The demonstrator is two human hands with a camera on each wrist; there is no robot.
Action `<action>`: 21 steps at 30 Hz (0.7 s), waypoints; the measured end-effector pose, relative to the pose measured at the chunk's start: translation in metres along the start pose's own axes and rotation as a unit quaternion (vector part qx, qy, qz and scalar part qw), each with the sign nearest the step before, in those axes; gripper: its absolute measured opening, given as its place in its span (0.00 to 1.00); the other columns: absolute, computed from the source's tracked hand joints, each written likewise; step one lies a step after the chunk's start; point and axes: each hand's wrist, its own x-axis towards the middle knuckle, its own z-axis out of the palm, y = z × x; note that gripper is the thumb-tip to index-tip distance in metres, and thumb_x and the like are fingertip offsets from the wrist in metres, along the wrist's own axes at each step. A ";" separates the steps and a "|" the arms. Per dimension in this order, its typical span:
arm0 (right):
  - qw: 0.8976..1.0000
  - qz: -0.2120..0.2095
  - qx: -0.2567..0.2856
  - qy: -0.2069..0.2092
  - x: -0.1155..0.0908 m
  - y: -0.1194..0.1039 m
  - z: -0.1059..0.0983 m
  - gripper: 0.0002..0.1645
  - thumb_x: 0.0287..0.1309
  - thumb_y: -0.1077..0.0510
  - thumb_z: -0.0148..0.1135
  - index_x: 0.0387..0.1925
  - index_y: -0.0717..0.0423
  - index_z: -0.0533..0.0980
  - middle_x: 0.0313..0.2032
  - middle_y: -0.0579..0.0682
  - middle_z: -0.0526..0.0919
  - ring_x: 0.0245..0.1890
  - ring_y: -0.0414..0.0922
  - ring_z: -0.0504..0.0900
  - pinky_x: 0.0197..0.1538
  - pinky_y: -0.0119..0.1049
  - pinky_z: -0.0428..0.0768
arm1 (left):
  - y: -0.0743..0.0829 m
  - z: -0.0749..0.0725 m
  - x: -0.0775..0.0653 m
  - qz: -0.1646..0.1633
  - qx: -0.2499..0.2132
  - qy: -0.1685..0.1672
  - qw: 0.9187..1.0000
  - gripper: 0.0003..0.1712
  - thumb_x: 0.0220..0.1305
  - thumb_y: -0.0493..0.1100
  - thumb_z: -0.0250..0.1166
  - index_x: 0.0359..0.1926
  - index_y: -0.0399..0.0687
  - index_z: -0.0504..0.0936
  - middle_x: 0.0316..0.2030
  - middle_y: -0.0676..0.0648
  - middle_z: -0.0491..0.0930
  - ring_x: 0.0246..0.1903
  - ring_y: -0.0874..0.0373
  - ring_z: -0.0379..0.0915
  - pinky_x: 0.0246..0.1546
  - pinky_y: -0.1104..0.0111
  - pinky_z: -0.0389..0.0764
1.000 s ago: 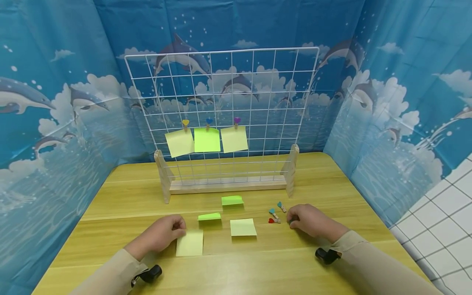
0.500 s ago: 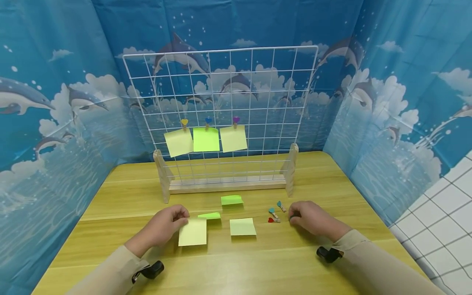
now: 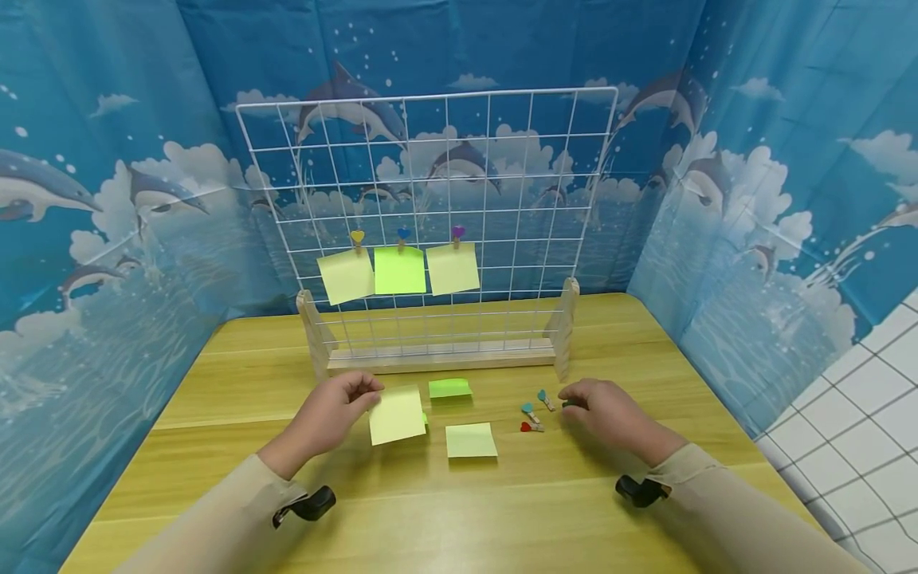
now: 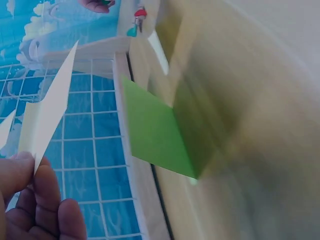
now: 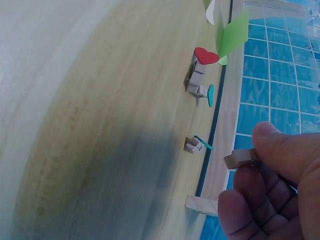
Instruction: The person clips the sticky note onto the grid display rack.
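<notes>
My left hand [image 3: 335,410] pinches a pale yellow sticky note [image 3: 398,414] by its left edge, lifted above the table. In the left wrist view the note [image 4: 52,107] is bent, with thumb and finger on its lower end. Behind it a green sticky note [image 4: 155,132] stands partly raised off the wood. My right hand [image 3: 610,418] pinches a small wooden clothespin [image 5: 241,159] between thumb and forefinger; its other end is hidden by the fingers. Beside that hand lie a red heart clothespin [image 3: 532,427] and two teal heart clothespins [image 3: 529,412].
A white wire grid [image 3: 531,199] on a wooden stand [image 3: 445,363] rises at the back. Three notes hang on it from heart clothespins, among them a bright green note [image 3: 400,271]. Another green note [image 3: 449,388] and a pale yellow note [image 3: 471,441] lie on the table [image 3: 488,526].
The left hand has lifted the pale yellow note off the table and carried it forward and to the right, partly covering a green note. My right hand has risen slightly with its clothespin.
</notes>
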 end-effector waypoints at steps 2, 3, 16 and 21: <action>1.000 0.001 0.004 0.003 0.000 -0.001 -0.001 0.12 0.68 0.60 0.70 0.50 0.60 0.87 0.43 0.50 0.89 0.38 0.40 0.82 0.42 0.40 0.83 | 0.006 0.000 0.004 0.011 0.001 0.004 1.000 0.06 0.78 0.42 0.63 0.50 0.50 0.85 0.44 0.52 0.86 0.41 0.57 0.78 0.44 0.62 0.80; 1.000 0.002 0.007 0.004 0.000 -0.001 -0.001 0.12 0.68 0.60 0.70 0.50 0.60 0.87 0.42 0.50 0.89 0.37 0.39 0.81 0.41 0.39 0.83 | 0.009 0.001 0.007 0.016 0.003 0.005 1.000 0.06 0.78 0.42 0.63 0.50 0.50 0.85 0.44 0.52 0.86 0.40 0.57 0.78 0.43 0.62 0.80; 1.000 0.001 0.021 0.008 -0.002 0.000 0.001 0.04 0.67 0.61 0.70 0.42 0.55 0.87 0.38 0.45 0.87 0.34 0.38 0.78 0.36 0.34 0.80 | 0.047 0.008 0.040 0.053 0.005 0.019 0.998 0.09 0.79 0.46 0.62 0.53 0.53 0.85 0.45 0.52 0.87 0.40 0.57 0.79 0.44 0.61 0.82; 1.000 0.003 0.020 0.006 -0.002 -0.001 0.002 0.07 0.67 0.60 0.70 0.45 0.57 0.87 0.40 0.47 0.89 0.36 0.39 0.81 0.39 0.36 0.82 | 0.064 0.009 0.053 0.062 0.011 0.018 0.998 0.12 0.81 0.48 0.60 0.57 0.53 0.83 0.48 0.52 0.86 0.42 0.56 0.80 0.44 0.60 0.82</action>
